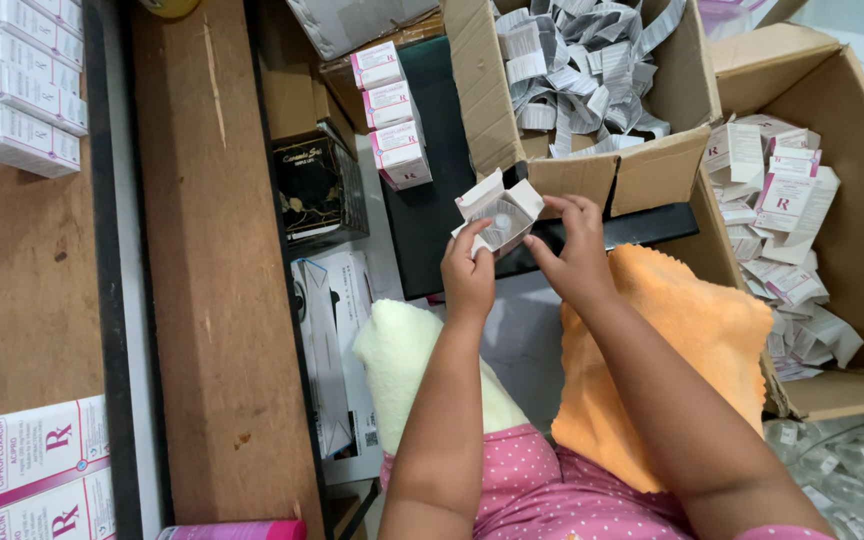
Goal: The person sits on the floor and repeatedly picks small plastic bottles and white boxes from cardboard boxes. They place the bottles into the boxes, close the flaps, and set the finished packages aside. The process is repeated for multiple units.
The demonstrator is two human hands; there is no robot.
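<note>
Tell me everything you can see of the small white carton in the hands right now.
The small white carton looks like thin folded cardboard, its end flaps splayed open toward the camera. Something round and pale shows inside the open mouth. It is held tilted in the air above a dark board, in front of a brown box of paper strips. The left hand pinches its lower edge; the right hand touches its right side.

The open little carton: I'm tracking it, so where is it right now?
Head view, centre: the small open carton is held between the left hand and right hand, just below the cardboard box of folded leaflets.

Floor (pixel 527 330) under cardboard boxes (pixel 642 170)
</note>
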